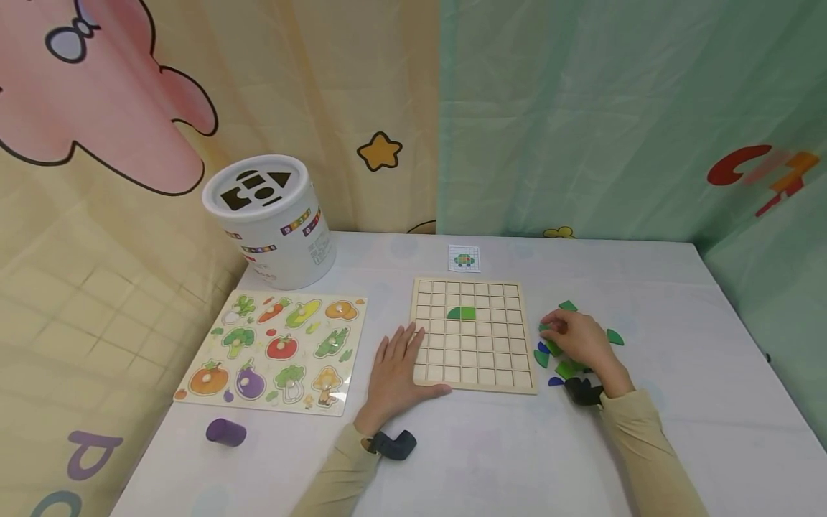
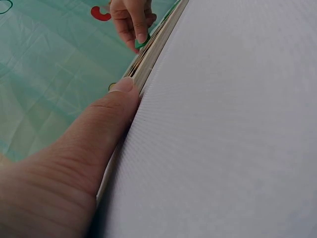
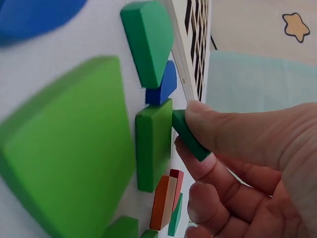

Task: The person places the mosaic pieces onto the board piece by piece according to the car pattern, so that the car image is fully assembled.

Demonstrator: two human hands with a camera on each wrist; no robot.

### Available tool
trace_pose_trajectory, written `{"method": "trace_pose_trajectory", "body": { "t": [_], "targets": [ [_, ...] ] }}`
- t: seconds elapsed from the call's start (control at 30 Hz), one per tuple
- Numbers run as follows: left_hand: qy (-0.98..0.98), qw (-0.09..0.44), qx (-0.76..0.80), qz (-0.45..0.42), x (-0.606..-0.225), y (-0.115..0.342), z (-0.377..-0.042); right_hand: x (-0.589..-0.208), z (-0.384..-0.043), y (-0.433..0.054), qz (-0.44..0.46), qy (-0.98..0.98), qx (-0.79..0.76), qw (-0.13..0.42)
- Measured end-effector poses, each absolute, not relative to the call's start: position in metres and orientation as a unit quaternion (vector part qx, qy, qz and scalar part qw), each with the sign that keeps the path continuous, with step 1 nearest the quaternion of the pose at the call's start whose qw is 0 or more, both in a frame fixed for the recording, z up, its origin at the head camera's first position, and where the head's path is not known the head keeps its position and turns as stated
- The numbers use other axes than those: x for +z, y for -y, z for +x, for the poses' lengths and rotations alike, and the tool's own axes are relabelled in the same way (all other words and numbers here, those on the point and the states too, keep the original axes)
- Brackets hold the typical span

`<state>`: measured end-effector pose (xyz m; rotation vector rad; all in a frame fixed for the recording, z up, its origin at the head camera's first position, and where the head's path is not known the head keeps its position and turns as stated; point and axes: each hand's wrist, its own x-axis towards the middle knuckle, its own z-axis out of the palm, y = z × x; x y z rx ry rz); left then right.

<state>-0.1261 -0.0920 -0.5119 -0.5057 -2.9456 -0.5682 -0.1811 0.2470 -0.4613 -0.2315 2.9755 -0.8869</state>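
Observation:
My right hand (image 1: 577,339) pinches a dark green block (image 3: 190,136) between thumb and fingers, just off the right edge of the wooden grid board (image 1: 478,359). Below and around it lie loose blocks: light green squares (image 3: 153,144), a green quarter-circle (image 3: 161,42) and a blue piece (image 3: 168,84). My left hand (image 1: 395,370) rests with spread fingers on the board's lower left corner, its thumb (image 2: 106,119) along the near edge. On the grid sit a dark green quarter-circle (image 1: 454,314) and a light green square (image 1: 468,313), side by side.
Behind the board lies a small pattern card (image 1: 464,258). To the left are a vegetable puzzle board (image 1: 300,370), a white bucket with a shape-hole lid (image 1: 287,248) and a purple cylinder (image 1: 226,432). A curtain (image 1: 568,129) hangs behind the table.

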Motion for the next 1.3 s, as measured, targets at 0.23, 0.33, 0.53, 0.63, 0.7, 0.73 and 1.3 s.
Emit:
{"method": "trace_pose_trajectory", "body": {
  "t": [0.23, 0.33, 0.53, 0.63, 0.7, 0.73, 1.3],
  "targets": [
    [0.968, 0.052, -0.181, -0.167, -0.512, 0.092, -0.126, -0.460, -0.181, -0.243, -0.083, -0.954, -0.288, 0.005],
    [0.968, 0.053, -0.181, -0.168, -0.512, 0.092, -0.126, -0.459, -0.182, -0.239, -0.088, -0.951, -0.295, -0.010],
    [0.967, 0.053, -0.186, -0.169, -0.513, 0.093, -0.126, -0.457, -0.187, -0.226, -0.105, -0.942, -0.319, -0.024],
    [0.966, 0.052, -0.187, -0.169, -0.513, 0.093, -0.126, -0.455, -0.191, -0.218, -0.115, -0.937, -0.330, -0.029],
    [0.966, 0.053, -0.187, -0.170, -0.513, 0.093, -0.127, -0.455, -0.193, -0.213, -0.121, -0.935, -0.333, -0.033],
    [0.966, 0.054, -0.187, -0.170, -0.513, 0.093, -0.127, -0.455, -0.195, -0.210, -0.121, -0.934, -0.334, -0.033],
    [0.968, 0.052, -0.180, -0.169, -0.513, 0.093, -0.127, -0.452, -0.211, -0.168, -0.142, -0.941, -0.307, 0.002]
  ]
}}
